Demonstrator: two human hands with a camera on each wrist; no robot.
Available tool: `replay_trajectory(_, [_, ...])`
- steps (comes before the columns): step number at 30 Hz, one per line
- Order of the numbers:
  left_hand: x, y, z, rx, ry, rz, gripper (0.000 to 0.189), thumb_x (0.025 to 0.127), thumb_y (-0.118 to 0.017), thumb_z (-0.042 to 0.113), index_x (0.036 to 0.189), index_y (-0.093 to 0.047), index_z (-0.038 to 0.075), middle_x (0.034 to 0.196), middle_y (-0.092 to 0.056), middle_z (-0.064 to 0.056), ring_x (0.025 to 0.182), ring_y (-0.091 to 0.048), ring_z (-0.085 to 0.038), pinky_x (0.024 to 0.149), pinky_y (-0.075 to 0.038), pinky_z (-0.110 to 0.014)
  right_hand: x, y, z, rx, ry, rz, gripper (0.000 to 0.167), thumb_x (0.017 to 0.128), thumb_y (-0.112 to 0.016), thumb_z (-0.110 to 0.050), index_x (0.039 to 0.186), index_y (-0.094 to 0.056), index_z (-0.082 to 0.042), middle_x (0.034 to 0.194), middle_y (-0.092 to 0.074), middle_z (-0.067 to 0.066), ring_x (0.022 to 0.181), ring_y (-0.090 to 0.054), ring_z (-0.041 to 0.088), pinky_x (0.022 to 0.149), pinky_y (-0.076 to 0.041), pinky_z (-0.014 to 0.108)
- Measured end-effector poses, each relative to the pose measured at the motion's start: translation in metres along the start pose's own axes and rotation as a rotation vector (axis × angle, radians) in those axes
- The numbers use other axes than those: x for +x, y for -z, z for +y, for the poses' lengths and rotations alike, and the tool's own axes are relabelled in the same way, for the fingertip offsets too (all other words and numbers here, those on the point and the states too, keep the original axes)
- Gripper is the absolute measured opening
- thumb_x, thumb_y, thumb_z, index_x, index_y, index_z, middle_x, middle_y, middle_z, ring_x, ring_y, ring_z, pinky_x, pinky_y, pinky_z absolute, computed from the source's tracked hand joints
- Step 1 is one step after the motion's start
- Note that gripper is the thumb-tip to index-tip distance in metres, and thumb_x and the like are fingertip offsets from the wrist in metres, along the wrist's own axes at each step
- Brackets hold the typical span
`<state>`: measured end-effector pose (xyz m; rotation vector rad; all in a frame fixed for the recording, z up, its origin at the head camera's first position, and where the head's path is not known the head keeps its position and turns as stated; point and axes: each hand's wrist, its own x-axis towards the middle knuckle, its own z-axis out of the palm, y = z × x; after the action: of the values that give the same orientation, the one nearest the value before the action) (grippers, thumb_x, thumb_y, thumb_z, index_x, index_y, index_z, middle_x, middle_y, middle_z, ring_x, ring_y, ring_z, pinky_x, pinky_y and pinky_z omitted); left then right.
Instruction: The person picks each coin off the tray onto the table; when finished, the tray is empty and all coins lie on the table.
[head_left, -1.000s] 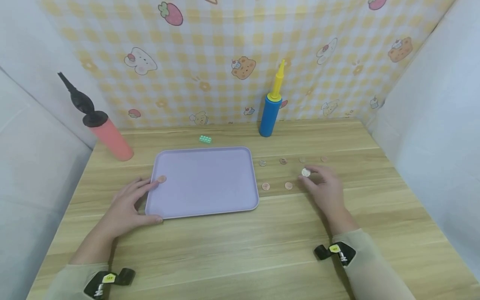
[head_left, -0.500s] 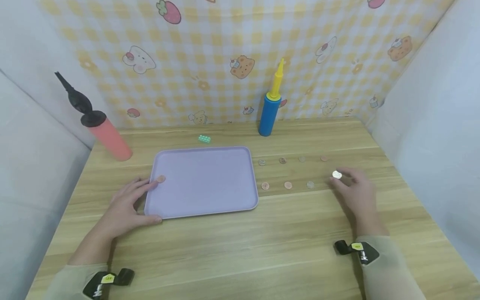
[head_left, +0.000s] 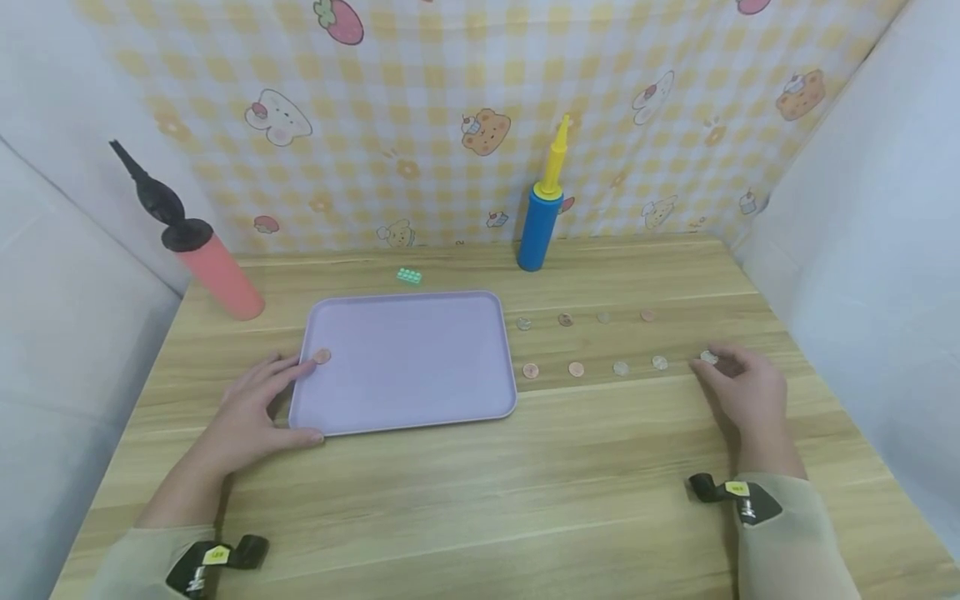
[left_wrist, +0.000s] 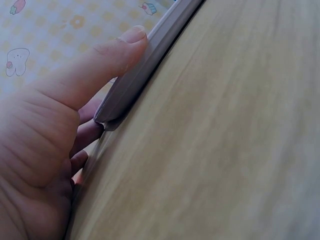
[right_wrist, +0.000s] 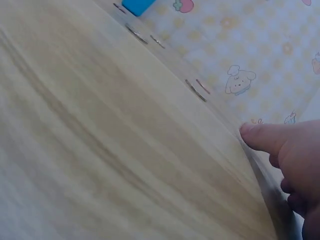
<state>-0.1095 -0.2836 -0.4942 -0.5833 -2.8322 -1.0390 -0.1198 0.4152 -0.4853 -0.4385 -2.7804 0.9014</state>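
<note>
My left hand (head_left: 258, 417) rests at the left end of a lilac tray (head_left: 401, 423). Its index fingertip reaches over the rim beside a copper coin (head_left: 322, 357), and the thumb (left_wrist: 125, 42) lies along the front rim. At the right of the table, my right hand (head_left: 746, 387) pinches a silver coin (head_left: 708, 357) between thumb and index finger, low over the wood. Leftward from it runs a front row of coins, among them a silver coin (head_left: 659, 362), another silver coin (head_left: 621, 367) and a copper coin (head_left: 576, 369).
Behind the front row lies a back row of coins, with a copper coin (head_left: 647, 316) at its right end. A blue and yellow hand pump (head_left: 538, 229) stands near the patterned cloth (head_left: 420, 100). To the left stands a pink pump (head_left: 225, 279). A green toy brick (head_left: 409, 276) sits behind the tray.
My right hand has moved rightward along the front row. Two silver coins now lie on the table where it passed, and it still holds a silver coin. The left hand has stayed put.
</note>
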Motion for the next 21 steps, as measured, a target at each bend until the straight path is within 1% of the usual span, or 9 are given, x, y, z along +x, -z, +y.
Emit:
replay_trajectory(3, [0.0, -0.0003, -0.0007, -0.002, 0.004, -0.002, 0.108, 0.063, -0.104, 0.035, 0.156, -0.055, 0.008, 0.158, -0.048, -0.028, 0.15, -0.025, -0.061, 0.112, -0.011, -0.085, 0.0014, 0.0007, 0.0013, -0.001, -0.009, -0.015, 0.053, 0.101, -0.075, -0.042, 0.135, -0.068, -0.002, 0.126, -0.071, 0.027, 0.117, -0.067, 0.047, 0.104, -0.049, 0.066])
replay_trajectory(7, [-0.0001, -0.0001, -0.0004, 0.001, 0.011, -0.003, 0.107, 0.064, -0.103, 0.036, 0.155, -0.055, 0.008, 0.158, -0.048, -0.028, 0.15, -0.025, -0.06, 0.112, -0.011, -0.085, 0.0045, 0.0005, 0.0072, 0.008, -0.019, -0.022, 0.054, 0.1, -0.075, -0.045, 0.133, -0.07, -0.002, 0.126, -0.073, 0.024, 0.116, -0.068, 0.042, 0.105, -0.049, 0.064])
replay_trajectory(10, [-0.0001, -0.0003, -0.0007, 0.002, 0.015, -0.005, 0.107, 0.065, -0.103, 0.037, 0.156, -0.054, 0.01, 0.159, -0.047, -0.028, 0.151, -0.025, -0.06, 0.113, -0.01, -0.084, 0.0062, 0.0008, 0.0096, 0.02, -0.035, -0.04, 0.056, 0.1, -0.075, -0.048, 0.133, -0.07, -0.002, 0.127, -0.073, 0.024, 0.119, -0.066, 0.041, 0.107, -0.047, 0.065])
replay_trajectory(15, [-0.0004, -0.0002, -0.0012, -0.007, 0.01, -0.002, 0.108, 0.065, -0.103, 0.036, 0.157, -0.054, 0.01, 0.159, -0.046, -0.028, 0.151, -0.024, -0.061, 0.115, -0.008, -0.084, 0.0062, 0.0031, 0.0065, 0.039, -0.063, -0.08, 0.059, 0.101, -0.073, -0.05, 0.136, -0.069, -0.003, 0.134, -0.069, 0.026, 0.128, -0.061, 0.047, 0.109, -0.044, 0.068])
replay_trajectory(21, [-0.0009, -0.0005, -0.0013, 0.0, 0.013, -0.002, 0.106, 0.066, -0.103, 0.038, 0.157, -0.054, 0.01, 0.159, -0.047, -0.027, 0.151, -0.025, -0.06, 0.114, -0.009, -0.084, 0.0047, 0.0066, 0.0009, 0.021, -0.087, -0.119, 0.06, 0.101, -0.071, -0.052, 0.139, -0.069, -0.005, 0.145, -0.063, 0.024, 0.141, -0.049, 0.053, 0.115, -0.036, 0.069])
